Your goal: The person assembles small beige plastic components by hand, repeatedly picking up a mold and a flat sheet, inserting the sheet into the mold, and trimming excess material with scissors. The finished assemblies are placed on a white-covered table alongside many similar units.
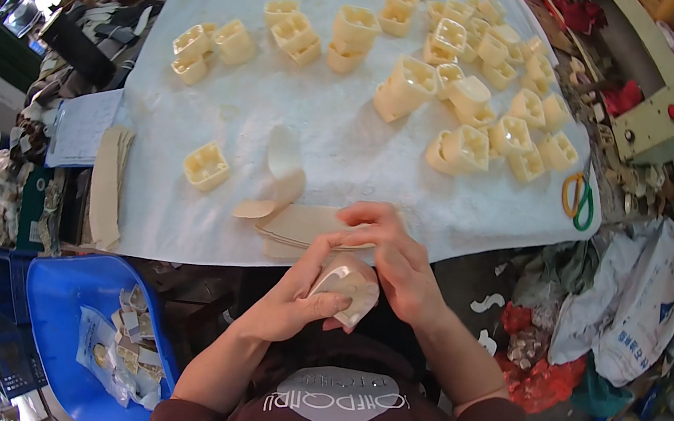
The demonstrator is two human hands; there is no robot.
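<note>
"Two hands, close together: what are they on?"

"One cream piece [351, 292], just on the person's side of the beige strip stack [298, 226]. The left hand [295, 295] grips it, thumb laid across its dull beige face, fingers wrapped around the far side."

"And the right?"

"The right hand [389, 260] is bent over the piece's far right side, fingers reaching across toward the left hand's. Whether its fingertips pinch anything, I cannot tell; they are hidden."

"What lies around the stack?"

"It sits on the near edge of the white-covered counter [325, 123]. A loose curled strip [283, 156] rises just beyond its left end, and a single cream cup [207, 167] stands farther left. Past that cup, well left of the stack, a second strip pile [109, 184] lies along the counter's edge."

"Beyond it?"

"Many more cream cups [469, 99], some piled on one another, mostly beyond and to the right of the stack. Scissors [584, 202] with one orange and one green handle loop lie well to its right."

"Below the counter?"

"Left of the stack and nearer the person, a blue bin [53, 314] holding scraps [135, 333] and a clear plastic bag [95, 353]. Well right of it, a white sack [631, 307] beside a red bag [545, 384]."
</note>
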